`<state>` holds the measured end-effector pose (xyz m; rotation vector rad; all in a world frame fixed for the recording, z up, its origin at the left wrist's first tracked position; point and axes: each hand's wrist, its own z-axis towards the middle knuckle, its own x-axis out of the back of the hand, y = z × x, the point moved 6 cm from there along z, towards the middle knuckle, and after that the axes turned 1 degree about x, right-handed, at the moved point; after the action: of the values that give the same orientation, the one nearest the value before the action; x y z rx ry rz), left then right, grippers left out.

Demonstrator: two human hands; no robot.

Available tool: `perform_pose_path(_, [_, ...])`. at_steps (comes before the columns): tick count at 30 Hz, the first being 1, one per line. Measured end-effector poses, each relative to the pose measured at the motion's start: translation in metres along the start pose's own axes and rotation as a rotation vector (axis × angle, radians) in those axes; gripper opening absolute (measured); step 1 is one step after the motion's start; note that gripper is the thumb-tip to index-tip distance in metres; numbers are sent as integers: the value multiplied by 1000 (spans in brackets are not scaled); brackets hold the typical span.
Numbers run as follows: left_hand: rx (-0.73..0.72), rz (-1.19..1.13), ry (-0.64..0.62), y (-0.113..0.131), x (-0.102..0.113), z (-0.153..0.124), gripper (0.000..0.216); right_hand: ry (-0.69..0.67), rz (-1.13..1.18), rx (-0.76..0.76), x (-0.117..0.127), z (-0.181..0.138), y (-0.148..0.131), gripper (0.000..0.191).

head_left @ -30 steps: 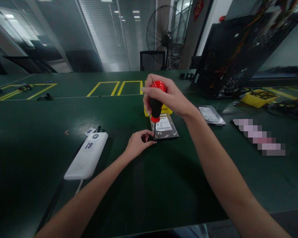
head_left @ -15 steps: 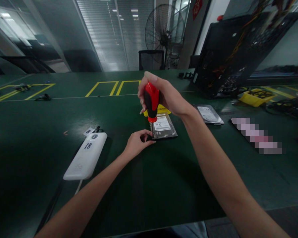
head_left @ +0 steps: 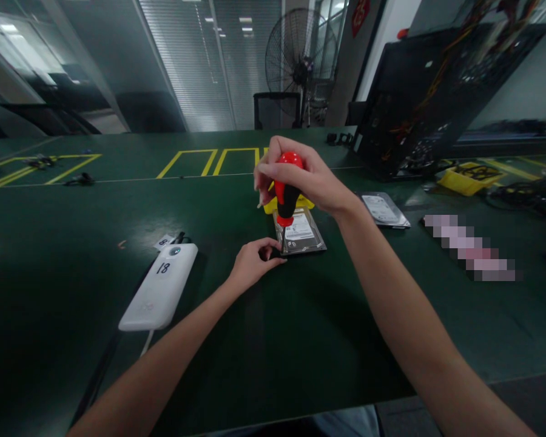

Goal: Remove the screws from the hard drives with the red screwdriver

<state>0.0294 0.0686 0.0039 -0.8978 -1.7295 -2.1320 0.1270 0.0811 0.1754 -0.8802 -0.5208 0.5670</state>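
Worktop [head_left: 227, 376]: dark green, spread right across my head feed, with yellow outlines [head_left: 186, 151] marked toward its far side.
Pedestal fan [head_left: 300, 71]: beyond the far edge, behind a dark chair [head_left: 277, 110].
Computer case [head_left: 391, 109]: black, wires hanging over it, at the far right of the worktop; it looks tilted from my viewpoint.
Yellow bin [head_left: 457, 182]: to the right, near the case, with dark cables in it.
Right hand [head_left: 313, 176]: I see it wrapped round the screwdriver's handle from above, thumb across the side facing me.
Left hand [head_left: 250, 264]: low at the drive's near left corner, thumb and forefinger curved toward each other about the screwdriver's tip; I cannot tell whether they pinch anything.
White device [head_left: 157, 297]: marked 18, lying left of my left forearm, a white cable running from its near end.
Screwdriver [head_left: 287, 203]: red and black, nearly upright, its shaft reaching down to that same corner; I cannot make out a screw there.
Hard drive [head_left: 306, 243]: label up on the worktop, under the right hand, its far edge against a yellow piece [head_left: 306, 203].
Second hard drive [head_left: 384, 210]: label up, right of my right wrist.
Paper tag [head_left: 164, 241]: just beyond the white device.
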Motion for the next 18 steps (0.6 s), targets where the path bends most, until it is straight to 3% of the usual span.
perform_pose_path(7, [-11, 7, 12, 1, 1, -1, 26, -43, -23, 20, -4, -2, -6, 19])
perform_pose_path(15, [-16, 8, -1, -1, -2, -1, 26, -110, -40, -29, -2, -1, -5, 43])
perform_pose_path(18, [-12, 9, -5, -1, -1, -1, 27, -108, -58, -7, 2, -1, -6, 39])
